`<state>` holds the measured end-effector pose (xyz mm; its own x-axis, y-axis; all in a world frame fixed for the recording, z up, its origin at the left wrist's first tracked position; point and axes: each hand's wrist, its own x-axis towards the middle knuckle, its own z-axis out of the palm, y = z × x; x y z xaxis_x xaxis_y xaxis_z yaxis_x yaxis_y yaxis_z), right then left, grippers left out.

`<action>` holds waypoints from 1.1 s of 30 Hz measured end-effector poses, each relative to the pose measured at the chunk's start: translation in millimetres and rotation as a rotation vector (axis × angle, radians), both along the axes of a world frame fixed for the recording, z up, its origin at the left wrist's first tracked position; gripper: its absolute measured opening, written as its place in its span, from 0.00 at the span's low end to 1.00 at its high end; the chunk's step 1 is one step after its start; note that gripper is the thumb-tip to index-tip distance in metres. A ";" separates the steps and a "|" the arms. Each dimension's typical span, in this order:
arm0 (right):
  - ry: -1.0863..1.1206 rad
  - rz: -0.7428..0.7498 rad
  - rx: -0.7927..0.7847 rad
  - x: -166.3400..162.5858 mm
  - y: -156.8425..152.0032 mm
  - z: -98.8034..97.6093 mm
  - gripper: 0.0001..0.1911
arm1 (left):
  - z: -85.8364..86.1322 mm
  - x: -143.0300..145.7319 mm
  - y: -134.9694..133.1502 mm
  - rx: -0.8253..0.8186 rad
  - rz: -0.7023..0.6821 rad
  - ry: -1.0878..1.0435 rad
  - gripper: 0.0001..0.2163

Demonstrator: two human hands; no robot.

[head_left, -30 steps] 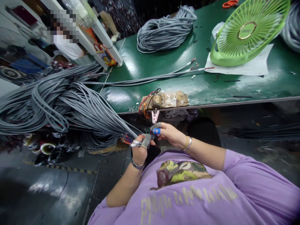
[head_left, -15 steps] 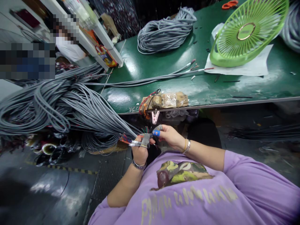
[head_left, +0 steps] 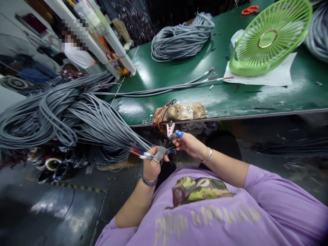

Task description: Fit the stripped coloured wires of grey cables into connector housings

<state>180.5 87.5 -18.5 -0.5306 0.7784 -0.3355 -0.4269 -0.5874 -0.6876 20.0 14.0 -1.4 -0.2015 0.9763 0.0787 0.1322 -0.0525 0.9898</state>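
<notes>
My left hand [head_left: 151,167] is closed around the end of a grey cable [head_left: 146,155]. A grey wrap covers one of its fingers. Thin coloured wires [head_left: 164,145] fan out past that finger, and more orange and blue strands [head_left: 135,149] stick out on the near side. My right hand [head_left: 190,145] is just right of these wires, apart from them, with blue tape on the thumb and a grey wrap on a fingertip. Its fingers are drawn together beside a pink clip [head_left: 170,130] at the table edge; whatever they pinch is too small to make out.
Grey cable bundles [head_left: 51,109] are heaped at left. On the green table [head_left: 143,71] lie a cable coil [head_left: 180,39], loose cables [head_left: 153,91], a wooden block with wires [head_left: 187,111], orange scissors [head_left: 249,10] and a green fan [head_left: 269,41] on paper. A person [head_left: 77,54] is behind the post.
My right hand has moved up and right, away from the wires in my left hand, to the pink clip. The wires now show fanned out. My left hand stays nearly in place.
</notes>
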 end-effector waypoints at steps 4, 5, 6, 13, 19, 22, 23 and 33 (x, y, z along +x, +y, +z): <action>-0.016 0.087 0.037 -2.3 2.9 12.7 0.21 | 1.6 3.3 3.0 -0.007 0.013 0.074 0.15; -0.022 0.095 0.044 -3.5 2.5 15.4 0.21 | 2.2 4.5 3.6 -0.004 0.009 0.085 0.15; -0.024 0.098 0.048 -5.0 1.8 17.4 0.20 | 2.8 5.7 4.1 -0.001 0.002 0.097 0.15; -0.011 -0.057 0.026 -13.7 -2.6 11.4 0.12 | 2.0 8.2 1.4 0.016 0.006 0.127 0.14; 0.033 -0.167 -0.186 -4.0 11.7 -0.4 0.12 | 7.6 5.1 -0.3 0.022 0.024 -0.001 0.14; 0.110 -0.039 -0.170 -4.5 19.3 -0.1 0.20 | 14.7 5.6 4.7 0.023 -0.033 -0.085 0.14; 0.128 0.002 -0.141 -6.0 21.2 1.5 0.22 | 16.6 6.1 6.9 0.023 -0.056 -0.096 0.14; 0.244 -0.007 -0.114 -20.6 21.4 18.3 0.24 | 14.3 13.2 20.6 -0.055 -0.110 -0.135 0.14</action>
<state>159.9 108.9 -0.2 -0.6010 0.7472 -0.2839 -0.5763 -0.6512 -0.4939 33.2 34.5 12.9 -0.0989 0.9951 0.0037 -0.0060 -0.0043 1.0000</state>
